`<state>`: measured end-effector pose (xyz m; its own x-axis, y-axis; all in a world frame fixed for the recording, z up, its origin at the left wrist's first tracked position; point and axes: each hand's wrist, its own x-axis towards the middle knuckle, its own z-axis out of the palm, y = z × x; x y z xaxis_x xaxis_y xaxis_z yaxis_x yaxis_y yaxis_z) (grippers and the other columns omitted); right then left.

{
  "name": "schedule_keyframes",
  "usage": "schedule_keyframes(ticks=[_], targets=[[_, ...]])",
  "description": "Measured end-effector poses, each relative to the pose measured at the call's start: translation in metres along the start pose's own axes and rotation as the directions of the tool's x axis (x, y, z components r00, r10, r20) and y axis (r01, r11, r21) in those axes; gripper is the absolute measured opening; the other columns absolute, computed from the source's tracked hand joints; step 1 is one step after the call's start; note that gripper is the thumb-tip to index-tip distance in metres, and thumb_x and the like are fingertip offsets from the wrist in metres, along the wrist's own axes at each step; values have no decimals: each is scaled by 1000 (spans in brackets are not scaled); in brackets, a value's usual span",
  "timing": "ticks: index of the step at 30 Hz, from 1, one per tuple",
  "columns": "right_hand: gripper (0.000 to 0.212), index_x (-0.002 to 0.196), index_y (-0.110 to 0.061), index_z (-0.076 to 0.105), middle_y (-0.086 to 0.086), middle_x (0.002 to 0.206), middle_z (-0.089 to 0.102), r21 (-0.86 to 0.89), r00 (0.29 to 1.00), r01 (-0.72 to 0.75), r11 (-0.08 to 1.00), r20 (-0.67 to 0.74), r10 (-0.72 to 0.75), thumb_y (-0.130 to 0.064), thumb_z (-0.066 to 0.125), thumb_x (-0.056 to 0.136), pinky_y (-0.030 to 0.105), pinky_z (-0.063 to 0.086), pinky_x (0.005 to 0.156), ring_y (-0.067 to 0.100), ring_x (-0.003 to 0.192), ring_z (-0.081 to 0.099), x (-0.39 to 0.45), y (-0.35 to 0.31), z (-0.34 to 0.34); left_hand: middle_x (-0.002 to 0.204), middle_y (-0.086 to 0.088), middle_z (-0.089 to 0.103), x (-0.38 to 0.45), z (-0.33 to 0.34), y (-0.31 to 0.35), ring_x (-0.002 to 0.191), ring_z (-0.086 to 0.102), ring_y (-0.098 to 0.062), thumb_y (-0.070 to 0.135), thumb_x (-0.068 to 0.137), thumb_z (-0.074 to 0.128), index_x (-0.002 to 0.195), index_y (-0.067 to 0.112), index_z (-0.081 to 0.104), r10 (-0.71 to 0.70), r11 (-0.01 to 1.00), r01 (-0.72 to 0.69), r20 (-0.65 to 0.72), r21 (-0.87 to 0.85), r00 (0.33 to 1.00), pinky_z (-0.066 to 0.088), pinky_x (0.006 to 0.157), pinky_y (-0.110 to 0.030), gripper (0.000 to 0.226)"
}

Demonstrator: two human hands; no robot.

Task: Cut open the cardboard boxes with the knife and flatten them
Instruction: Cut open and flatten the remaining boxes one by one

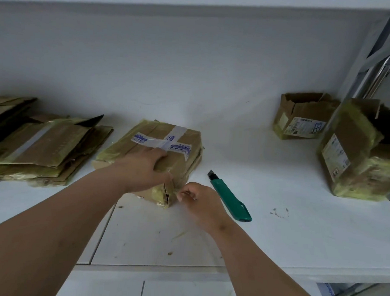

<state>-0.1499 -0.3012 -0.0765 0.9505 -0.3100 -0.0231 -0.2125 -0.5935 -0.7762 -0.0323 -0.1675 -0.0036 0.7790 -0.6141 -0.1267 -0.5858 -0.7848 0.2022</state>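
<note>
Two opened boxes stand at the right of the white table (275,229): a small box (300,116) near the wall with torn flaps up, and a big box (354,152) at the edge of view, tilted, its mouth dark. I cannot tell what either holds. Both are brown cardboard wrapped in yellowish tape, with white labels. At the left lies a stack (42,145) of flattened cardboard, ragged at the edges. In the middle sits a taped box (160,150), squat and sealed, crossed by white printed tape; its near corner is split. The left hand (144,168) rests on its top, fingers together and curved over the near edge. The right hand (198,199) is just beside that corner, fingertips pinched on a thin strip of tape. The green knife (230,196) lies on the table just right of that hand, blade end toward the wall. Bare tabletop lies between the knife and the right boxes.
</note>
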Motion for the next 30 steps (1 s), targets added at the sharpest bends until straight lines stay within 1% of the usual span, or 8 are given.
schedule_keyframes(ticks=[6,12,15,18,20,23,26,30], targets=[[17,78,-36,59,-13,89,66,6,991,90,996,96,-90,-31,60,94,42,48,95,13,94,62,-5,-5,3,158,9,24,-5,-1,1,141,21,-27,52,90,51,150,37,30,-21,996,24,-27,87,999,17,115,-48,66],[17,83,-17,69,1,84,67,96,989,119,988,74,-126,-31,63,92,41,49,86,23,86,60,-13,-9,-2,161,10,18,-8,-5,-5,144,20,-25,54,81,41,152,37,28,26,996,-29,39,82,999,21,117,-45,73],[8,97,-22,73,7,100,73,376,999,-24,926,50,5,-21,67,92,32,48,84,23,94,65,-23,-7,-8,159,13,22,-15,-7,-11,144,25,-22,47,75,39,148,49,27,86,996,-87,55,17,995,25,115,-44,74],[26,97,-34,67,-2,84,73,754,958,-139,642,-63,281,-9,68,88,29,47,80,18,84,68,-20,2,-14,157,19,27,-18,-6,-23,141,32,-14,23,93,51,142,53,35,157,986,-153,71,-64,985,32,113,-42,60],[22,93,-32,63,-9,87,69,629,910,-133,766,-229,345,-10,60,93,28,47,80,20,86,66,-14,9,-17,155,19,31,-20,-6,-29,136,39,-12,17,93,55,139,54,41,149,982,-139,65,-131,987,37,111,-38,61],[30,113,-27,63,-10,100,64,351,917,-105,931,-328,227,-9,47,95,24,47,80,15,91,62,-8,7,-17,150,13,36,-26,-6,-21,131,42,-14,37,89,62,142,47,39,107,993,-105,34,-54,994,37,106,-30,59],[37,122,-27,64,-6,118,60,128,931,-48,991,-355,90,-10,49,92,35,49,94,18,108,56,1,4,-14,133,7,44,-32,3,-9,118,48,-18,61,77,67,139,42,37,54,983,-35,-104,181,993,43,94,-33,71],[51,140,-27,48,-6,146,46,-233,963,39,972,-252,-99,-10,49,93,39,37,107,23,128,41,6,6,-14,125,4,49,-32,15,-10,112,49,-21,58,79,66,126,30,41,23,960,57,-279,273,960,44,88,-36,60]])
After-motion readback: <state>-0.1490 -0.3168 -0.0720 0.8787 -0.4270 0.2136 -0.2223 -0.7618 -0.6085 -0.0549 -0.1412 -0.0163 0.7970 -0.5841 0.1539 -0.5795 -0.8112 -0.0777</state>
